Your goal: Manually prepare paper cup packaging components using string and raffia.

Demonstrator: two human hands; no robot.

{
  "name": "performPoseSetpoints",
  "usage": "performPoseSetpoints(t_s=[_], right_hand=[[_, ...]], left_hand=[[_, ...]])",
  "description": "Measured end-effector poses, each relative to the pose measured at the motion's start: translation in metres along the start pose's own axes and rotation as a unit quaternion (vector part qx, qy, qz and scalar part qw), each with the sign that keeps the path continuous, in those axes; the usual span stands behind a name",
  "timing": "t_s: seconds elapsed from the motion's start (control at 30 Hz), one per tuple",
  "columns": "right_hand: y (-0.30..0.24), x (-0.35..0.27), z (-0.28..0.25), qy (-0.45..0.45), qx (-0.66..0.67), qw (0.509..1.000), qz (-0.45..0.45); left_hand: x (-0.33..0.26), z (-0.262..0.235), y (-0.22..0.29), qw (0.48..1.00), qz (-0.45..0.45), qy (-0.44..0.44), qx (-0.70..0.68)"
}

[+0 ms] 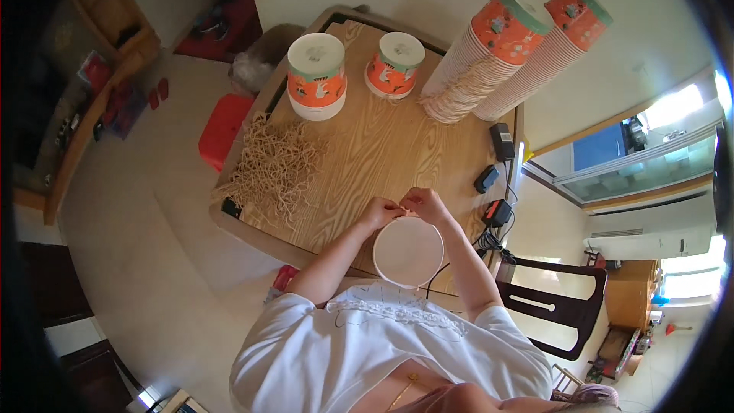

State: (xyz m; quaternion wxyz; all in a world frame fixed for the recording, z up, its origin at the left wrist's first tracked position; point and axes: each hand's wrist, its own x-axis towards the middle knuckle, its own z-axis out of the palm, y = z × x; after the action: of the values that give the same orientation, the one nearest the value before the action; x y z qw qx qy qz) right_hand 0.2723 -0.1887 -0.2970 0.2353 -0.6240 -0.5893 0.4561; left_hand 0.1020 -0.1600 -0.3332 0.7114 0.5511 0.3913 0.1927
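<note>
A round paper bucket [409, 252] with a pale circular face toward me rests at the table's near edge, against my chest. My left hand [382, 213] and my right hand [424, 204] meet at its far side, fingertips pinched together. What lies between the fingertips is too small to make out. A tangled heap of beige paper cords [279, 164] lies on the left of the wooden table [367, 153]. Beyond it stand a short stack of upside-down orange and green paper buckets [317, 80] and a smaller one [394, 69].
Two tall, leaning stacks of paper buckets [478, 61] [539, 57] stand at the far right, some cords hanging on the nearer. Black power adapters [501, 141] and cables line the right edge. A dark chair [554, 298] is at the right, a red stool [223, 130] at the left.
</note>
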Motion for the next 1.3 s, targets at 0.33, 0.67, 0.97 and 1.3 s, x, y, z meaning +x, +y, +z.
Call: performPoseSetpoints(t_s=[0.33,0.67,0.97,1.3], right_hand=[[-0.009,0.013,-0.005,-0.072,0.029,0.997,-0.004],[-0.026,0.011,-0.004,-0.11,0.057,0.992,-0.023],[-0.043,0.001,-0.011,-0.057,-0.065,0.996,0.013],[-0.029,-0.014,0.009,0.069,-0.026,0.997,0.011]], left_hand=[[-0.003,-0.001,-0.003,0.997,0.031,0.051,0.057],[-0.009,-0.007,-0.003,0.997,-0.004,0.058,0.052],[-0.014,-0.008,0.001,0.996,0.049,0.066,0.021],[-0.02,-0.05,0.021,0.984,0.122,-0.13,-0.016]])
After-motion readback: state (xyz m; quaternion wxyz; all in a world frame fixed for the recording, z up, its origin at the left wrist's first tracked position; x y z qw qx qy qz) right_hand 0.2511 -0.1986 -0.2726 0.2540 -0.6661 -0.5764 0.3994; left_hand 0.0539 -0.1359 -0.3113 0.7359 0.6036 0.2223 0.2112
